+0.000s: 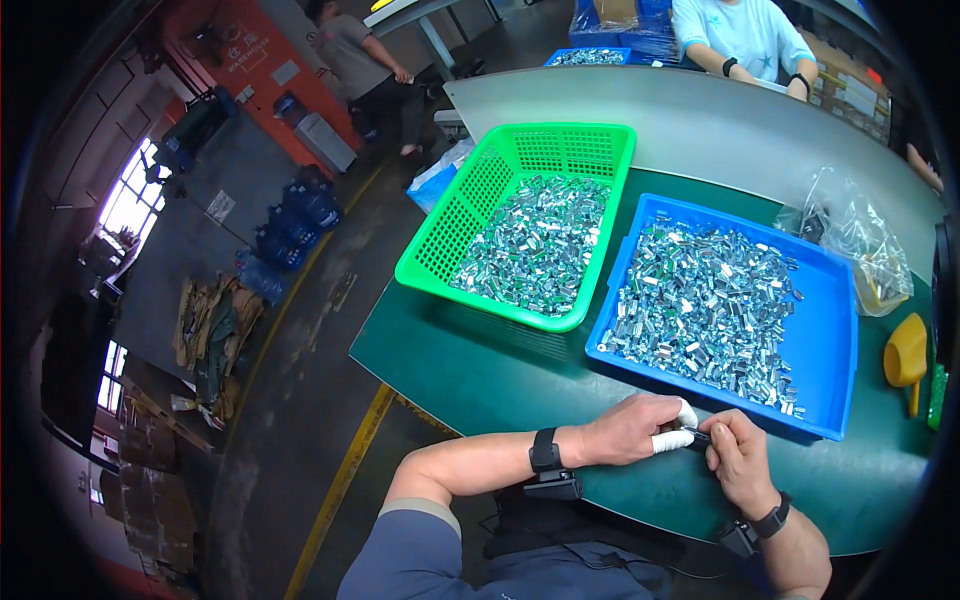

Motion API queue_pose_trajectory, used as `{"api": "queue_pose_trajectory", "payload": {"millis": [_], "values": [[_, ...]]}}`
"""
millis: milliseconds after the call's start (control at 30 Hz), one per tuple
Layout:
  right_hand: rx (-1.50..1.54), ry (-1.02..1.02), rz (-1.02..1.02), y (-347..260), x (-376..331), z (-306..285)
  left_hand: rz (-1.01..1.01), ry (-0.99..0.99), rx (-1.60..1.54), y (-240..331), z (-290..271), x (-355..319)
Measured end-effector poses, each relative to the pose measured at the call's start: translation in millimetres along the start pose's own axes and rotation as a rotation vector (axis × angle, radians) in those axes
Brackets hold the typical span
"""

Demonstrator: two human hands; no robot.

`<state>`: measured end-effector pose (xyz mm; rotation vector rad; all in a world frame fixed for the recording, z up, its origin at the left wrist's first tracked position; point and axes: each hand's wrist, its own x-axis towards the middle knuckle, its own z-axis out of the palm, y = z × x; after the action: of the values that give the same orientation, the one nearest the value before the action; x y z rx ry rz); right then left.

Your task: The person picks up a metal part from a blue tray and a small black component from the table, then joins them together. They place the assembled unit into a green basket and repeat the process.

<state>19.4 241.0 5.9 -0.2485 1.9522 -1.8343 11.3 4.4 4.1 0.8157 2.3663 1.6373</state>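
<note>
My left hand (632, 430) is closed in a pinch, with white finger covers on the thumb and a fingertip. What sits between those fingertips is too small to make out. Against it, my right hand (742, 462) grips a small dark rod-like piece (702, 437) whose kind does not show. Both hands meet just in front of a blue tray (828, 375), which holds a heap of small shiny metal parts (700, 305). To its left stands a green perforated basket (425, 262) with more of the same metal parts (535, 240).
The green table (450, 360) has a grey divider (700, 130) at the back. On the right lie a clear plastic bag (870, 245) and a yellow scoop (905, 355). Beyond the divider a person (745, 40) works; another person (365, 65) stands at the left aisle.
</note>
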Motion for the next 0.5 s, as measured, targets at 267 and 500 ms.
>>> {"api": "queue_pose_trajectory", "payload": {"millis": [267,500], "values": [[-0.165,-0.034,-0.046,0,0,-1,-0.027,-0.015,-0.057,-5,-2,0],[-0.288,-0.089,-0.134,3,1,-9,-0.057,-0.006,-0.031,0,-2,2]]}}
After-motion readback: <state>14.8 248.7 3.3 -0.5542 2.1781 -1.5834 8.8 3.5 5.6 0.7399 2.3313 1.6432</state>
